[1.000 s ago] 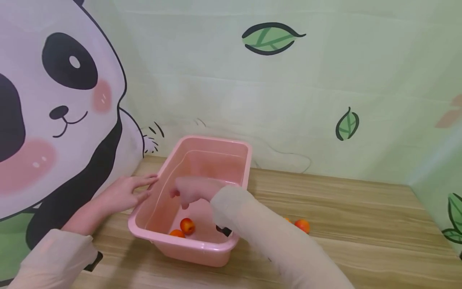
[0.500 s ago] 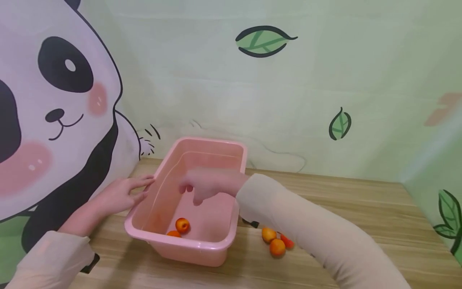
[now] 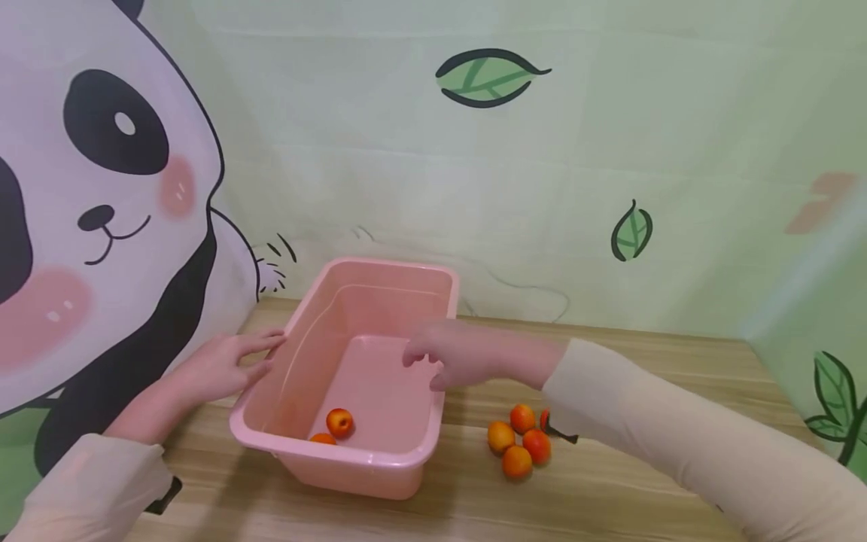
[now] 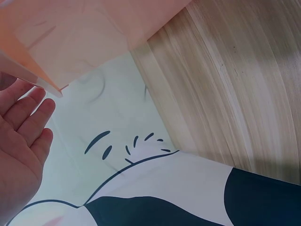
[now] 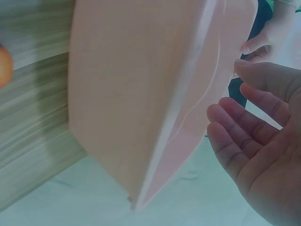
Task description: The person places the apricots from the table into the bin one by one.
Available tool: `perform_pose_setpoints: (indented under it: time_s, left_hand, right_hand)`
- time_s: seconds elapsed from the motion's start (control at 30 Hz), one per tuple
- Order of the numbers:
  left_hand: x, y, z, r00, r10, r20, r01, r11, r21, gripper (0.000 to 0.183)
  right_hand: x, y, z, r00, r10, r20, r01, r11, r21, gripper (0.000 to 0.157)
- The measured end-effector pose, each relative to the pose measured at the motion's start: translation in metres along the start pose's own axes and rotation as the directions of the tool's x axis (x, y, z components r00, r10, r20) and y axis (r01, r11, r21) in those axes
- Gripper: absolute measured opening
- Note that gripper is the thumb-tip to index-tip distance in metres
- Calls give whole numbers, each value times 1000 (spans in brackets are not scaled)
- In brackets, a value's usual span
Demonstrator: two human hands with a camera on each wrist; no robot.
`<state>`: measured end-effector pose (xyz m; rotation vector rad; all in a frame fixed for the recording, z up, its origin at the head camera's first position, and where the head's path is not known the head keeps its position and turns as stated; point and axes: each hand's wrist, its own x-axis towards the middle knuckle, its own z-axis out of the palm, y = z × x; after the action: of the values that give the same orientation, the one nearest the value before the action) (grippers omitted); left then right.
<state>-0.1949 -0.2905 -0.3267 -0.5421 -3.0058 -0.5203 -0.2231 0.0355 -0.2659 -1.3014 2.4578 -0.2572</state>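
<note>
In the head view a pink plastic basin (image 3: 366, 459) stands on the wooden table, with two small orange-red fruits like apricots (image 3: 340, 423) on its floor at the near end. My left hand (image 3: 213, 365) rests its fingertips at the basin's left rim; the left wrist view has those fingers (image 4: 29, 110) fairly straight against the rim. My right hand (image 3: 467, 354), palm down over the basin's right rim, holds nothing. Its fingers (image 5: 235, 132) are spread and loosely bent in the right wrist view.
To the right of the basin, several similar fruits (image 3: 518, 461) lie grouped on the wooden table (image 3: 623, 482), one partly hidden by the right sleeve (image 3: 650, 414). A pale green cloth backdrop (image 3: 515, 188) with a panda (image 3: 135, 218) and leaves hangs behind.
The right hand has moved right, from inside the basin to over its right rim. More fruits on the table now show past the sleeve. The left hand stays at the left rim.
</note>
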Motion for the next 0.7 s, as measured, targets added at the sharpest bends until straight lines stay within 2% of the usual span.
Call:
perform_pose_setpoints:
  time_s: [0.2,0.4,0.57,0.7]
  left_hand:
    - [1,0,1,1000,-4,7,4,1000,4,44]
    - [1,-1,0,1000,-24,19,24,1000,1,46]
    - [1,-2,1,999,-40,31,41,999,-6,47]
    - [1,-2,1,999,-32,28,32,999,-4,46]
  right_hand:
    - [-25,16,4,996,-48,-80,47,999,-21,35]
    - [-42,31,8,996,-18,-92,21,999,31,38]
    - [-52,42,21,996,72,-48,-71,997,25,41]
    - [-54,53,39,987,158,-7,-157,987,35,42]
